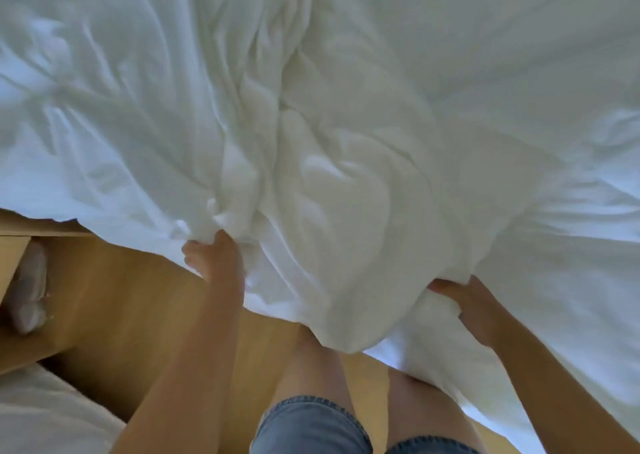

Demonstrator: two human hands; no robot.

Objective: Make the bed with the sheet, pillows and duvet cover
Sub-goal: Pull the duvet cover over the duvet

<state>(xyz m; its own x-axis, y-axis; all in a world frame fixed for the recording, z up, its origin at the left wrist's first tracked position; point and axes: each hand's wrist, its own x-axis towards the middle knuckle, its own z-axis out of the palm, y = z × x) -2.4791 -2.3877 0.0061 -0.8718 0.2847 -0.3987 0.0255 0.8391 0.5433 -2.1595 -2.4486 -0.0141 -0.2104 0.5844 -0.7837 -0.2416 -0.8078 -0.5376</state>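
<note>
While both hands hold the duvet cover (pixel 346 176) at the near side of the bed (pixel 571 315), the main risk we see is an uneven pull. The left hand (pixel 214 259) has its fingers curled into a tight bunch of cloth. The right hand (pixel 476 309) grips a thick fold lower down, thumb on top and fingers tucked under. The two holds sit at different heights and well apart, so a hard shake could drag the cover askew or slip the bunch from the left hand's fingers. The cover lies heaped and deeply creased across the bed, with a lobe hanging over the edge between the hands and touching our knees (pixel 311 367). That lobe could slide down to the floor (pixel 131 297) if either hold loosens. The frame is blurred, so we cannot tell whether the cloth is the cover alone or has the duvet inside. If it is filled, the filling may clump toward this edge.

For room, we have a strip of bare wooden floor on the left between the bed edge and a wooden unit (pixel 20 231). A white bundle (pixel 45 415) lies near our left side. A wide swing of the left arm could catch the unit or sweep cloth against it. To the right and ahead the bed runs out of view, so spreading that way looks safest.
</note>
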